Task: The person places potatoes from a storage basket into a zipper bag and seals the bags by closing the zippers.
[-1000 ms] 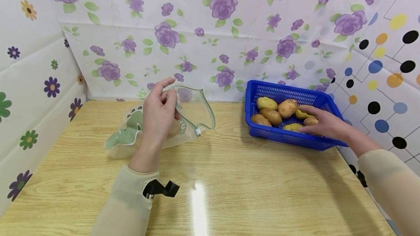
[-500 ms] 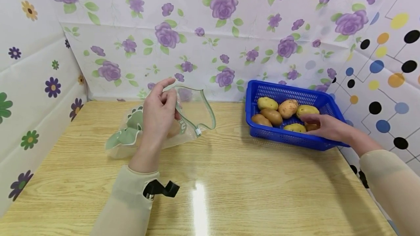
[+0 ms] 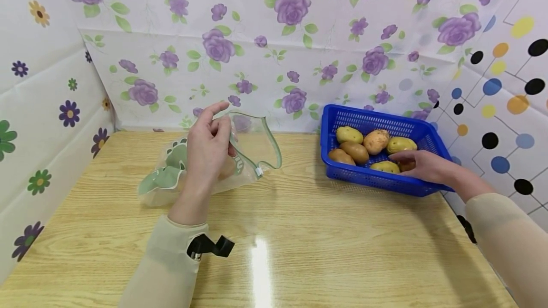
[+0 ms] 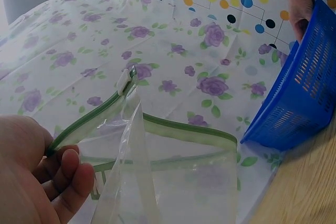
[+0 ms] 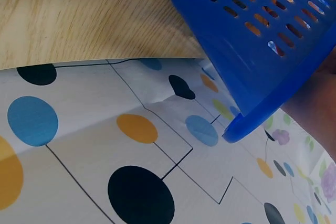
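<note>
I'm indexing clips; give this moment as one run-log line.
left hand: pinches zip bag by rim | right hand: in blue basket, curled round brown potato | bag: mouth open | basket: on table, other potatoes inside

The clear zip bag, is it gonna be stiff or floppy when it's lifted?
Probably floppy: the clear zip bag has creased, see-through walls. Its green zip edge may be slightly stiffer, since it holds a curve.

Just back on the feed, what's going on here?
A person's left hand pinches the green-edged rim of a clear zip bag, mouth open, on the wooden table. The right hand grips a brown potato inside the blue basket, where other potatoes lie.
</note>
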`<state>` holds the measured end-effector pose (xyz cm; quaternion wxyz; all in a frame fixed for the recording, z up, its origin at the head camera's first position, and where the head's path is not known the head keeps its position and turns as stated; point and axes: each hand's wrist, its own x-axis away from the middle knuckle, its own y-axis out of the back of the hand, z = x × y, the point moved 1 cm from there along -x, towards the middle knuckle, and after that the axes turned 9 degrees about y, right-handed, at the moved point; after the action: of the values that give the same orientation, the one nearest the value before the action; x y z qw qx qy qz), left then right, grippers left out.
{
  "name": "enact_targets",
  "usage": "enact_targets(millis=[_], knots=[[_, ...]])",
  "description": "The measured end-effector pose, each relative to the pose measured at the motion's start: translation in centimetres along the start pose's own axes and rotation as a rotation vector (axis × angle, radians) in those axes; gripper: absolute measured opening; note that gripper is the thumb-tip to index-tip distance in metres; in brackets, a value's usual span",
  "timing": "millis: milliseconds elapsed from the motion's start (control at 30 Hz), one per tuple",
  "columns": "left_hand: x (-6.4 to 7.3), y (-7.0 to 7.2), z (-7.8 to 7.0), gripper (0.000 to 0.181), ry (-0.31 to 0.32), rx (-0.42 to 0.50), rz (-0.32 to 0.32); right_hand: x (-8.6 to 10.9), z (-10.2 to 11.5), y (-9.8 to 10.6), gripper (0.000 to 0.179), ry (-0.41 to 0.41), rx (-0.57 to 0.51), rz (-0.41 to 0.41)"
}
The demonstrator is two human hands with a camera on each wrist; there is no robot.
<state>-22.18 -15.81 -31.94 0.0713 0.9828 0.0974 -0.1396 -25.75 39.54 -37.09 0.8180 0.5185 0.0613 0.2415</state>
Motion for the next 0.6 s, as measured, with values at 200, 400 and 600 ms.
enact_targets(millis=[200, 400, 600], knots=[[-0.02, -0.05, -0.04, 0.039, -0.008, 0.001, 0.000, -0.43, 0.10, 0.04, 0.054, 0.007, -0.009, 0.020], [-0.05, -0.08, -0.02, 0.039, -0.012, 0.004, 0.004, -0.71, 0.19, 0.08, 0.054, -0.009, -0.018, 0.041], [0.01, -0.06, 0.02, 0.039, -0.005, 0.013, 0.009, -1.03, 0.14, -0.05, 0.056, -0.016, 0.003, 0.050]])
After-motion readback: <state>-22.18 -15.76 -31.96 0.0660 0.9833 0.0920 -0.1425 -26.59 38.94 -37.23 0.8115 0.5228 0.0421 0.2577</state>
